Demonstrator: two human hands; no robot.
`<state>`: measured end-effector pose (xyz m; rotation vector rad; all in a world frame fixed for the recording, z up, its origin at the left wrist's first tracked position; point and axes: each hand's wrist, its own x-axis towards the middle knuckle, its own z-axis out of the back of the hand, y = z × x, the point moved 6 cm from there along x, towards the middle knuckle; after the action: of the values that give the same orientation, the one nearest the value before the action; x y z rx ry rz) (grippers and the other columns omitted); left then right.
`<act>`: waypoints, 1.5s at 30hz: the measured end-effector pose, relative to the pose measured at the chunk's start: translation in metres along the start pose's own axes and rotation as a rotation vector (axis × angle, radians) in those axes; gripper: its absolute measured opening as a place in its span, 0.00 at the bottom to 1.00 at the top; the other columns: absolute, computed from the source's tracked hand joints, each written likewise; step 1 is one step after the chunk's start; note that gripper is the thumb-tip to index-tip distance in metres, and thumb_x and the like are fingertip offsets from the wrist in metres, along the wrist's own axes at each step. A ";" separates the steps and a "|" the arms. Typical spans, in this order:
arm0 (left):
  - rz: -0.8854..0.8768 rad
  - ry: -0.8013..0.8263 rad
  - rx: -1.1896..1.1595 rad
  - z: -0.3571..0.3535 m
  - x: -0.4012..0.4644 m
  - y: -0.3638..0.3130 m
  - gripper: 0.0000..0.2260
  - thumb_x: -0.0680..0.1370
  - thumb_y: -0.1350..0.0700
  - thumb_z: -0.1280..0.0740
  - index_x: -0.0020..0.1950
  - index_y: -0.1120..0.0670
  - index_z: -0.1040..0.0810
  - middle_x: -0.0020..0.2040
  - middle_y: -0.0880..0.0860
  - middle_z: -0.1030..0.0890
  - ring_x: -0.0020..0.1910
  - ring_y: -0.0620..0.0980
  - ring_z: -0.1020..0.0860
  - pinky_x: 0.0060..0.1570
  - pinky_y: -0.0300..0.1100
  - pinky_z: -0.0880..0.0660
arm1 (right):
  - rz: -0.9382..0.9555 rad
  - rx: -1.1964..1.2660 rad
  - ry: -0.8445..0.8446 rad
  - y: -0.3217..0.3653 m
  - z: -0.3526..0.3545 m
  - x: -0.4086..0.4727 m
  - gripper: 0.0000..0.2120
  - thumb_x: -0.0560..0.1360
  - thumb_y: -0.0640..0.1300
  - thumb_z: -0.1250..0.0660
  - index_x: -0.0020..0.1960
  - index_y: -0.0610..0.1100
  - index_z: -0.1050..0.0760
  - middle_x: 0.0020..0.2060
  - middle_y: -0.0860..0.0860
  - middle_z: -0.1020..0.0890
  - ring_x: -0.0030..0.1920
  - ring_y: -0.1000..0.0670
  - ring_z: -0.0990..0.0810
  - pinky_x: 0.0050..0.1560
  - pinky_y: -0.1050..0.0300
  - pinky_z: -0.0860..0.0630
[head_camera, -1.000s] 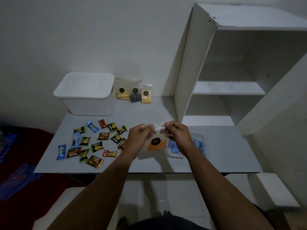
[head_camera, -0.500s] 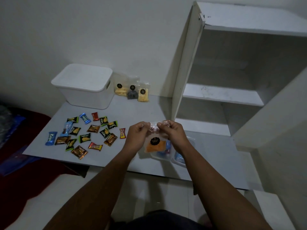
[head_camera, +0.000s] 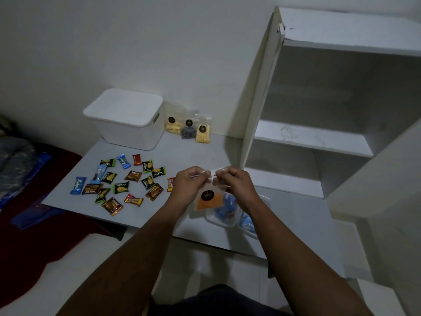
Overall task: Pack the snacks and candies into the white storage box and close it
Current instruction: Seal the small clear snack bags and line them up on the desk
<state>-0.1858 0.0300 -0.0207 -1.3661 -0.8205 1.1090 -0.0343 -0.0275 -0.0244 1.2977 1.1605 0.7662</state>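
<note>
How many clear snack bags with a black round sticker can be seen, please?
4. Three stand against the wall right of the white storage box: bags at and. The fourth, with orange contents, hangs from both hands. More may be hidden.

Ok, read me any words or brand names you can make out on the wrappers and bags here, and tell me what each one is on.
"Kalpa": blue candy wrapper at the left edge of the table, and again on another blue wrapper further back.
"Nextar": appears on the black-and-green wrapper, blurred, so uncertain.
Round black sticker on the clear bag held by the left hand and right hand: too small to read.
</note>
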 end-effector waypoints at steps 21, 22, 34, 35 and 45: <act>-0.061 -0.046 0.090 0.036 0.012 -0.005 0.18 0.85 0.51 0.40 0.46 0.61 0.15 0.39 0.54 0.14 0.34 0.40 0.19 0.39 0.31 0.23 | 0.031 0.012 -0.096 -0.001 -0.017 0.018 0.09 0.79 0.44 0.30 0.45 0.39 0.18 0.36 0.45 0.15 0.42 0.46 0.16 0.48 0.52 0.21; -0.065 -0.041 0.092 0.040 0.013 -0.005 0.19 0.85 0.52 0.39 0.46 0.62 0.16 0.39 0.55 0.14 0.34 0.40 0.19 0.39 0.31 0.22 | 0.018 0.021 -0.079 -0.002 -0.020 0.019 0.08 0.79 0.44 0.29 0.46 0.40 0.18 0.36 0.44 0.15 0.43 0.46 0.16 0.47 0.53 0.21; -0.082 -0.134 0.223 0.121 0.038 -0.005 0.16 0.84 0.46 0.40 0.42 0.55 0.29 0.36 0.54 0.26 0.35 0.49 0.27 0.32 0.40 0.29 | 0.231 -0.211 -0.255 -0.011 -0.104 0.033 0.07 0.78 0.39 0.29 0.43 0.36 0.18 0.36 0.45 0.15 0.38 0.52 0.17 0.46 0.55 0.19; -0.044 -0.021 0.182 0.122 0.042 -0.002 0.18 0.83 0.45 0.40 0.39 0.55 0.28 0.34 0.54 0.26 0.34 0.51 0.26 0.33 0.41 0.27 | 0.250 -0.220 -0.266 -0.009 -0.114 0.032 0.06 0.78 0.38 0.29 0.43 0.37 0.17 0.37 0.45 0.14 0.40 0.51 0.16 0.46 0.54 0.19; 0.096 0.238 -0.093 0.181 0.074 0.004 0.19 0.83 0.52 0.38 0.33 0.56 0.32 0.29 0.56 0.29 0.34 0.53 0.28 0.41 0.47 0.31 | 0.294 -0.195 -0.262 0.000 -0.213 0.030 0.06 0.78 0.40 0.28 0.47 0.40 0.13 0.40 0.47 0.12 0.43 0.51 0.13 0.47 0.58 0.19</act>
<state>-0.3333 0.1580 -0.0213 -1.5945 -0.6448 0.9676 -0.2266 0.0683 -0.0074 1.3717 0.6767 0.8690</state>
